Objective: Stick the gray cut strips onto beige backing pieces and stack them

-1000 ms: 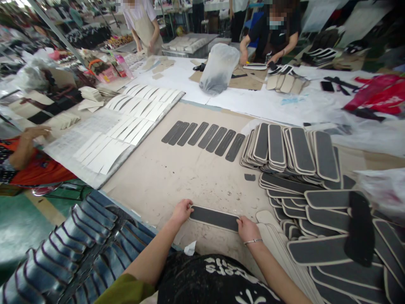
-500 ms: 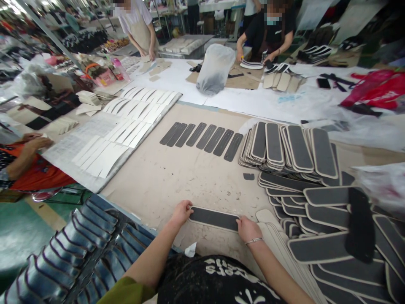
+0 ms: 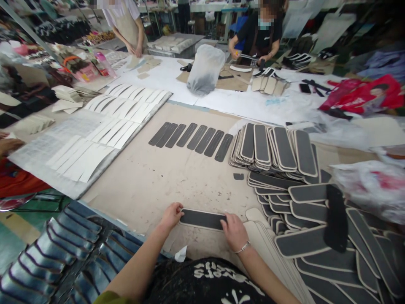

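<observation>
A long dark grey panel with a pale beige border point(image 3: 202, 219) lies on or just above the beige-covered table in front of me. My left hand point(image 3: 171, 216) pinches its left end between thumb and fingers. At the other end, my right hand point(image 3: 234, 232) has its fingers bent over the panel's edge and top; its thumb is mostly hidden. To the right of that hand, plain beige strips point(image 3: 265, 240) lie fanned in a pile. Beyond them is a heap of similar grey panels with beige borders point(image 3: 300, 245).
Bare dark grey strips point(image 3: 191, 135) lie in a row farther back, beside neat panel stacks point(image 3: 262, 143). White cut pieces cover a board point(image 3: 79, 198) at left. Blue shiny pieces point(image 3: 63, 249) sit below the table edge. Two co-workers stand across the table, near a plastic bag point(image 3: 205, 69).
The whole view has shifted, so most things sit farther left. My right hand has turned, its fingers now reaching over the panel's end. The left hand keeps its pinch.
</observation>
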The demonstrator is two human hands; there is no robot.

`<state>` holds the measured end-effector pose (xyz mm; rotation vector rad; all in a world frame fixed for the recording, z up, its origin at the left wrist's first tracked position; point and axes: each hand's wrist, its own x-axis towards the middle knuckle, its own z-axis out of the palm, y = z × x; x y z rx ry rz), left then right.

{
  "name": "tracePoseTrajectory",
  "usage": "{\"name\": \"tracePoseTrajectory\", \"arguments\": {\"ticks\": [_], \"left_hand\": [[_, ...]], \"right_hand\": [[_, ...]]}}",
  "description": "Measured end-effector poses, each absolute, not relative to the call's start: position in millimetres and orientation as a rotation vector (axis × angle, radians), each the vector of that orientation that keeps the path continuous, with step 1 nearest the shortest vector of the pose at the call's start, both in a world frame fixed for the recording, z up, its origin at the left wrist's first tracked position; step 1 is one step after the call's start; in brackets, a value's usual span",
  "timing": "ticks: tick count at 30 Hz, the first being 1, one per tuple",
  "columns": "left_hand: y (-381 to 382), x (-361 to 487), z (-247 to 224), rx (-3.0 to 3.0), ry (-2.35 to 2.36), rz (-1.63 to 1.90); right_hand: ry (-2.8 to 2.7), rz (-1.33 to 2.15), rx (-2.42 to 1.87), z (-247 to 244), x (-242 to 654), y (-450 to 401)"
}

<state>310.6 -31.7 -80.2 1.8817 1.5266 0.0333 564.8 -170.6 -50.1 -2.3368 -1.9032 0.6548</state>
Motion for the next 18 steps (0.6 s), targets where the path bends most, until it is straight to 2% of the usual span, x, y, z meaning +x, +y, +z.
{"name": "tracePoseTrajectory", "arguments": {"ticks": [4,6,11,18], "left_hand": [[-32.2,312.1,-81.8,1.903,1.524,0.025],[-31.8,312.6,-81.4,1.919,1.519,0.014],[-29.8,312.1,-78.8,1.937,1.496,0.005],[-30.8,314.6,-76.0,1.894,1.564,0.035]], "right_hand": [[-2.260,0.671,-1.633,-61.1,517.2,-158.4],[-2.352,0.698,-1.459,-71.5,504.9,-152.8],[-2.410,0.698,-1.578,-91.5,533.2,-164.2],[-2.329,0.372,-1.861,-113.6,590.6,-209.7]]}}
